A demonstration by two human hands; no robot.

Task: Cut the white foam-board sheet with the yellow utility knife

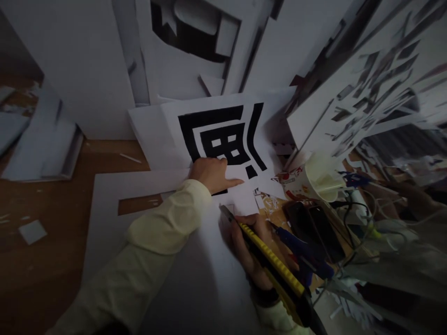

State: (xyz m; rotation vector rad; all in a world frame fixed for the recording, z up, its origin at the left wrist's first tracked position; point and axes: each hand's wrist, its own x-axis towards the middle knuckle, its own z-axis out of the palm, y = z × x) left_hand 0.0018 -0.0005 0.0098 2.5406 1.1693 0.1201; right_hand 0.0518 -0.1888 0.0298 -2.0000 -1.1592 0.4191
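My right hand (pixel 256 242) is wrapped round a yellow and black utility knife (pixel 270 260), its blade out and pointing away over the white board. A large white board (pixel 188 274) with a rectangular slot cut in it lies in front of me. On its far part rests a white sheet (pixel 157 135) printed with a bold black character (pixel 223 139). My left hand (pixel 211 174) presses on the sheet at the character's lower edge, thumb stretched to the right and apart from the partly hidden fingers. The knife tip is just below this hand.
White boards (pixel 91 70) lean at the back. A paper cup (pixel 314 179), a dark phone (pixel 324 232) and a blue glue gun (pixel 300 249) lie at the right among cables. Paper scraps (pixel 270 204) litter the table. Another person's hand (pixel 408 197) shows at the far right.
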